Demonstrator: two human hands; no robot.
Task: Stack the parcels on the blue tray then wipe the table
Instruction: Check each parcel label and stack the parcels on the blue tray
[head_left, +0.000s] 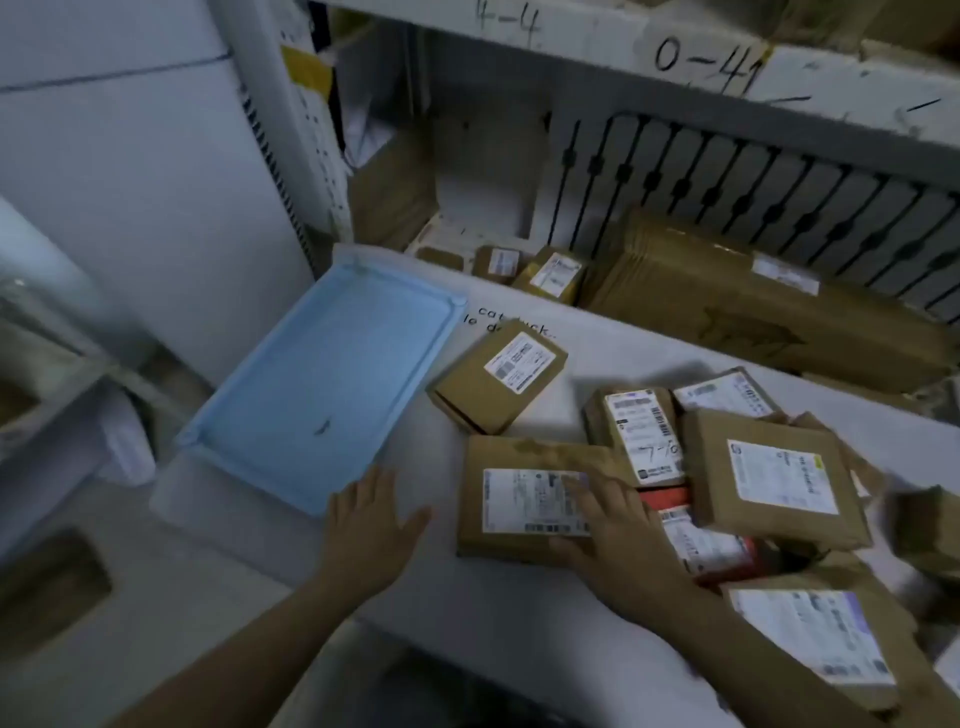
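A white shelf board (675, 57) with handwritten numbers spans the far side; below it stands a black metal railing (727, 176), a white cabinet (156, 182) at left.

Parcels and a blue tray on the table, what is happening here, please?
A person is starting to stack parcels. The right hand rests on a flat brown parcel near the table's front edge; the left hand hovers open beside it. The blue tray holds no parcels yet, and several others lie to the right.

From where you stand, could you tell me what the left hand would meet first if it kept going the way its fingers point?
Probably the near rim of the blue tray; the left hand lies open just short of it.
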